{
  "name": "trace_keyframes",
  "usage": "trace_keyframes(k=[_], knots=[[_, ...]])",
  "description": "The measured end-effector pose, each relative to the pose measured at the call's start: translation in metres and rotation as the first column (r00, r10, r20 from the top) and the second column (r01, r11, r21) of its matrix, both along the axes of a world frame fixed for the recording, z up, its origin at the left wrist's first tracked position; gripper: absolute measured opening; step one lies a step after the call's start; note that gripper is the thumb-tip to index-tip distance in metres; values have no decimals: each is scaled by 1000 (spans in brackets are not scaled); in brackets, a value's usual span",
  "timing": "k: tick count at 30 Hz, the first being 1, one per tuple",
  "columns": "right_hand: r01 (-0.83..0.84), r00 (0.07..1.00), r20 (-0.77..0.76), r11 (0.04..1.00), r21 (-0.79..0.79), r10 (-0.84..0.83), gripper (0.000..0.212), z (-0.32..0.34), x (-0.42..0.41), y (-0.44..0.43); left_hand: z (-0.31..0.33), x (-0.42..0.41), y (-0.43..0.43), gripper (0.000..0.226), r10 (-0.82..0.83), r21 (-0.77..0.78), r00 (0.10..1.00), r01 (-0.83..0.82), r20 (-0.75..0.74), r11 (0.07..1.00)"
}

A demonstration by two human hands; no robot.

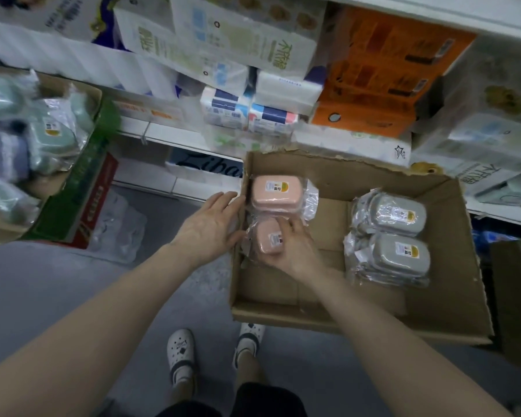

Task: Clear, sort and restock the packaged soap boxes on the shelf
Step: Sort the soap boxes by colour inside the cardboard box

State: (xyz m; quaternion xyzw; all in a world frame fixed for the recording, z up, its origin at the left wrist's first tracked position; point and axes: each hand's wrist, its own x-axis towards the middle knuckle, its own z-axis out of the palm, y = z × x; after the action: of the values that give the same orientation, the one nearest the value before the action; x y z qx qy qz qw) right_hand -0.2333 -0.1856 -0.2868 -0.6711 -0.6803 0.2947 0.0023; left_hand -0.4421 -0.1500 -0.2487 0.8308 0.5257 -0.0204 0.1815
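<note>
At the carton's [358, 322] left wall, our right hand [294, 246] grips a wrapped pink soap box [267, 239], its sticker print unreadable; our left hand [208, 227] lies open, fingers straight, against that wall; grey soap boxes [399, 216] line the right edge

Both my bare arms reach forward and down.
My left hand [211, 227] is flat, palm down, fingers straight; my right hand [292, 251], just beside it, curls its fingers round a pink soap box [268, 240].
</note>
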Motion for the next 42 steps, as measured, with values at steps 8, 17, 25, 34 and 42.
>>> trace_keyframes(k=[8, 17, 25, 34, 42], knots=[[-135, 957, 251, 989, -69, 148, 95, -18, 31, 16, -3, 1, -3, 72, 18, -13, 1000, -18, 7, 1000], [-154, 937, 312, 987, -36, 157, 91, -9, 5, 13, -1, -2, -1, 72, -4, -32, 1000, 3, -28, 999], [-286, 896, 391, 946, 152, 208, 71, 58, 15, 30, 24, -8, 7, 69, -80, 55, 993, 85, -83, 995], [-489, 846, 422, 788, 374, 325, 62, 111, -55, 72, 56, -92, 3, 65, 89, 201, 993, -73, -75, 977], [-604, 795, 392, 662, 444, 463, 57, 112, -223, 120, 62, -254, 0, 59, 304, 275, 953, -294, 7, 915]])
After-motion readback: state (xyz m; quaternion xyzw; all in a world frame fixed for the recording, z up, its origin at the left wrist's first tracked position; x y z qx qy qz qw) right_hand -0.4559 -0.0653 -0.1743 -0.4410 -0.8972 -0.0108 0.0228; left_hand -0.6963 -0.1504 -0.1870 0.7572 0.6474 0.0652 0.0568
